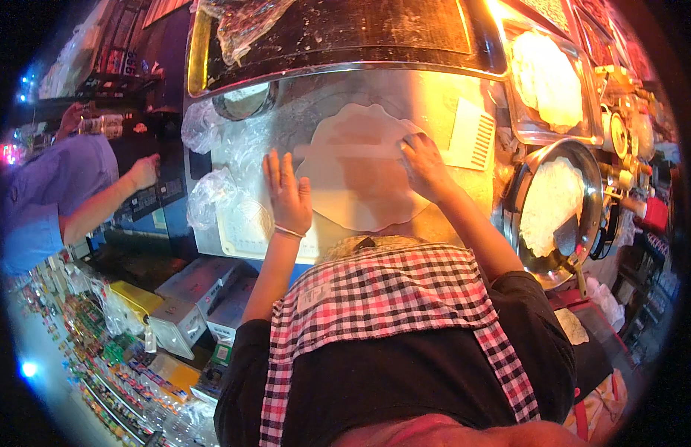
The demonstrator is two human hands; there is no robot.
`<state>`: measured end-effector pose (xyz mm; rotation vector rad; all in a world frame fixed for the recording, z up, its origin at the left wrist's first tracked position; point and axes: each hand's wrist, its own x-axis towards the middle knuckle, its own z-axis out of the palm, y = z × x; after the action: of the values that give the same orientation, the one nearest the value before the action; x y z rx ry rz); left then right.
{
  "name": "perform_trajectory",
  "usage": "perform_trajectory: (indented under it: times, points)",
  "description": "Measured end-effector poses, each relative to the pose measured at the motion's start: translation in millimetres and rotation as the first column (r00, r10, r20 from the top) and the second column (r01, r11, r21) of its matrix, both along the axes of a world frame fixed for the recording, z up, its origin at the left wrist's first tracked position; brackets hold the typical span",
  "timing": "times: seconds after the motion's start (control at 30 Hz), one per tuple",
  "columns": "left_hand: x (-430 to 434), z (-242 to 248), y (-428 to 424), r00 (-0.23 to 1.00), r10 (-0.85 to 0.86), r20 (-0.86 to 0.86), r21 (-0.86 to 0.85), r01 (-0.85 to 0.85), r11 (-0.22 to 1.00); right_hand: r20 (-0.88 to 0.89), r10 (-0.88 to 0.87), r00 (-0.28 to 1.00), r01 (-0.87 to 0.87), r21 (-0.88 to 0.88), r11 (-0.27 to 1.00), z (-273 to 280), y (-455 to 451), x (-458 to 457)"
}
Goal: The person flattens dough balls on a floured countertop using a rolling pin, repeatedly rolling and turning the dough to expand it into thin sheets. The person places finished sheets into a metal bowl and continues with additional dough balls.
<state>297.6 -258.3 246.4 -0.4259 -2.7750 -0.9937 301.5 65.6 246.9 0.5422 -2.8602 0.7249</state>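
Note:
A thin round sheet of dough [379, 193] with a wavy edge lies on the work surface in front of me. Across its upper part runs a pale, blurred rolling pin [345, 151]. My right hand [426, 167] has its fingers curled over the pin towards its right end. At the other end, my left hand [289, 193] is held flat with fingers extended and grips nothing; whether it touches the pin is unclear. A white slotted plastic piece [471, 134] rests on the surface to the right of my right hand.
A large dark tray [345, 61] borders the far side. Left are a bowl with white powder [245, 100], crumpled plastic bags [211, 190] and a white board [245, 229]. Right, a pan [594, 207] holds flatbread and a spatula [569, 234]. A co-worker's arm [105, 201] reaches in at left.

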Motion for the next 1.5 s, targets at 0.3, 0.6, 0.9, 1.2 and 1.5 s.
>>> perform_trajectory:
  times: [0.3, 0.6, 0.9, 1.2, 1.5]
  points:
    - [-41, -44, 29, 0.999, 0.032, 0.035, -0.427, -0.014, 0.904, -0.142, 0.117, 0.983, -0.105, 0.090, 0.990, -25, 3, -70]
    - [-103, -31, 27, 0.915, 0.372, -0.155, -0.292, -0.402, 0.868, -0.342, 0.028, 0.939, 0.014, 0.119, 0.993, -26, -25, -144]
    - [-134, -38, 6, 0.852, 0.478, -0.211, -0.213, -0.518, 0.829, 0.429, -0.125, 0.894, 0.176, -0.081, 0.981, 16, -49, -169]
    - [-66, -10, -23, 0.832, 0.551, -0.068, 0.196, -0.530, 0.825, -0.028, 0.320, 0.947, -0.319, 0.041, 0.947, 21, -35, -154]
    - [24, -6, -45, 0.909, 0.398, -0.123, 0.102, -0.388, 0.916, -0.056, 0.050, 0.997, -0.035, 0.236, 0.971, 0, -22, -114]
